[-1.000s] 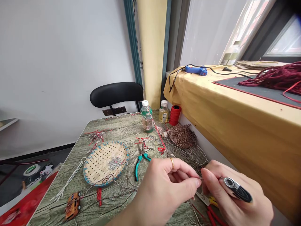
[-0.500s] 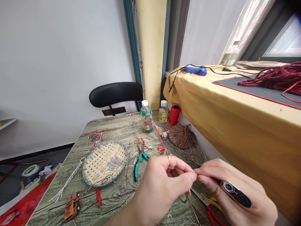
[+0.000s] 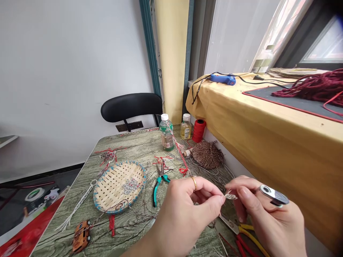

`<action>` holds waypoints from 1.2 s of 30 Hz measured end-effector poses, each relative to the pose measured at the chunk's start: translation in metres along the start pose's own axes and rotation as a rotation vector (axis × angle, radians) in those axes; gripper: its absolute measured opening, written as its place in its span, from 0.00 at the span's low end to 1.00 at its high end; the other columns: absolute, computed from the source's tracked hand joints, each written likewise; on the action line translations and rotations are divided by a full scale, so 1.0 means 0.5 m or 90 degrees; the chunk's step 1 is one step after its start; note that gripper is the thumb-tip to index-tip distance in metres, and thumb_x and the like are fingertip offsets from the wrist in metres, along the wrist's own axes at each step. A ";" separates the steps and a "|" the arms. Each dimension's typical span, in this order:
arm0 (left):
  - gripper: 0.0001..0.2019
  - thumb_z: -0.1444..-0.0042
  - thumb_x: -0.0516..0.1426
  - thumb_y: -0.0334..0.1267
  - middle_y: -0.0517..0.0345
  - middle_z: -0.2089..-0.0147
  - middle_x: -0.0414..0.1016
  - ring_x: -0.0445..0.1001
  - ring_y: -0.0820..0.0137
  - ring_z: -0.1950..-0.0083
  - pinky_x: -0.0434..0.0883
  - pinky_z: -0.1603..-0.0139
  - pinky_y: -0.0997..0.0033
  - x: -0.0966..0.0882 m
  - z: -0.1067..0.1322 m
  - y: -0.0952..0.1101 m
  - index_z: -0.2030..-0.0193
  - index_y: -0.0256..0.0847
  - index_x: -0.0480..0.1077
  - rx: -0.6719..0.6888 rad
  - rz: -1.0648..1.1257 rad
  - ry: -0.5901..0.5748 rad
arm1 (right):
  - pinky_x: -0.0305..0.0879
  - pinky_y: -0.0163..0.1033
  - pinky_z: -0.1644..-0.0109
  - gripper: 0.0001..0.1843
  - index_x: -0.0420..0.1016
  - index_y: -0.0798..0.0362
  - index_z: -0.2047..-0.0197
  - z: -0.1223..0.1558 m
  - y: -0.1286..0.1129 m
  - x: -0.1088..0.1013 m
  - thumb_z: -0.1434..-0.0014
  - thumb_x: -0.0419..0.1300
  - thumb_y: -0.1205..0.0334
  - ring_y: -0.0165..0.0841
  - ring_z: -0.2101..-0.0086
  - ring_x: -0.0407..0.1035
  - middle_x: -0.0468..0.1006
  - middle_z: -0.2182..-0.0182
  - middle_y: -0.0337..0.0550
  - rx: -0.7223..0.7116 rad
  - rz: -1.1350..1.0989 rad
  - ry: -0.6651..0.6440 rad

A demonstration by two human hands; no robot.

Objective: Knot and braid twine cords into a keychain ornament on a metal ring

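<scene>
My left hand (image 3: 187,210) pinches a thin cord between thumb and forefinger; a gold ring sits on one finger. The cord's frayed pale end (image 3: 230,195) sticks out to the right of the pinch. My right hand (image 3: 265,217) is closed round a black and silver lighter (image 3: 274,195), with its fingertips touching the frayed end. A red and silver braided cord (image 3: 179,151) runs from my hands up to a green bottle (image 3: 166,132).
On the wood-grain table (image 3: 134,146) lie a woven tray (image 3: 109,189) with silver beads, teal pliers (image 3: 158,184), yellow-and-red-handled scissors (image 3: 241,230), a brown cord bundle (image 3: 207,154), a red spool (image 3: 199,130) and a small orange car (image 3: 81,234). A yellow-draped ledge (image 3: 268,121) rises at right.
My right hand has drawn slightly to the right and tilted the lighter upward. The cord's frayed end now shows between the two hands, which were pressed together before.
</scene>
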State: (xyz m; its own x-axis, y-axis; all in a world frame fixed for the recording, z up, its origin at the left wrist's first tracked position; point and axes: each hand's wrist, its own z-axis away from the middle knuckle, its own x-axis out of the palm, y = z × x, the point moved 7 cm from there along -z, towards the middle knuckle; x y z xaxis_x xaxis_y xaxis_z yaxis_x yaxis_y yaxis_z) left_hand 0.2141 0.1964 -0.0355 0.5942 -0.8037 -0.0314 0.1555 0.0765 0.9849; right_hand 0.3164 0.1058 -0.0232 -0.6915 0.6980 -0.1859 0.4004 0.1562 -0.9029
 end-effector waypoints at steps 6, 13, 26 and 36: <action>0.04 0.52 0.56 0.35 0.62 0.77 0.69 0.64 0.77 0.74 0.63 0.73 0.80 -0.001 -0.004 0.003 0.72 0.37 0.71 -0.004 -0.015 0.001 | 0.69 0.35 0.69 0.22 0.68 0.45 0.49 0.016 -0.037 -0.006 0.47 0.58 0.70 0.34 0.69 0.71 0.74 0.63 0.44 -0.269 0.208 -0.076; 0.05 0.50 0.55 0.35 0.62 0.75 0.69 0.66 0.76 0.73 0.64 0.71 0.79 0.000 -0.004 0.012 0.72 0.37 0.71 0.042 -0.074 -0.011 | 0.66 0.34 0.72 0.09 0.70 0.49 0.66 0.003 -0.024 0.024 0.46 0.55 0.73 0.32 0.74 0.69 0.73 0.75 0.40 -0.200 0.134 -0.157; 0.05 0.49 0.55 0.31 0.64 0.73 0.73 0.69 0.77 0.71 0.65 0.66 0.80 -0.003 -0.005 0.039 0.72 0.40 0.71 0.199 -0.249 0.064 | 0.57 0.28 0.85 0.15 0.69 0.55 0.82 0.000 0.063 0.019 0.50 0.61 0.56 0.24 0.85 0.59 0.66 0.85 0.36 0.241 -0.192 -0.047; 0.05 0.49 0.55 0.30 0.65 0.74 0.73 0.69 0.78 0.72 0.65 0.68 0.81 0.001 -0.012 0.048 0.73 0.40 0.71 0.215 -0.294 0.078 | 0.54 0.28 0.85 0.14 0.75 0.51 0.62 0.005 0.073 -0.004 0.51 0.61 0.53 0.25 0.84 0.58 0.70 0.79 0.37 0.206 -0.127 0.016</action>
State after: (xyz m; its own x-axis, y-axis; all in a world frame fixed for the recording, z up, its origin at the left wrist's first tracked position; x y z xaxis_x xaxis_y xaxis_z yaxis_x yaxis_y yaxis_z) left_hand 0.2228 0.2014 -0.0130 0.6145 -0.6334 -0.4703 0.1721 -0.4742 0.8634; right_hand 0.3310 0.1081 -0.0567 -0.7199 0.6940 0.0113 0.0460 0.0639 -0.9969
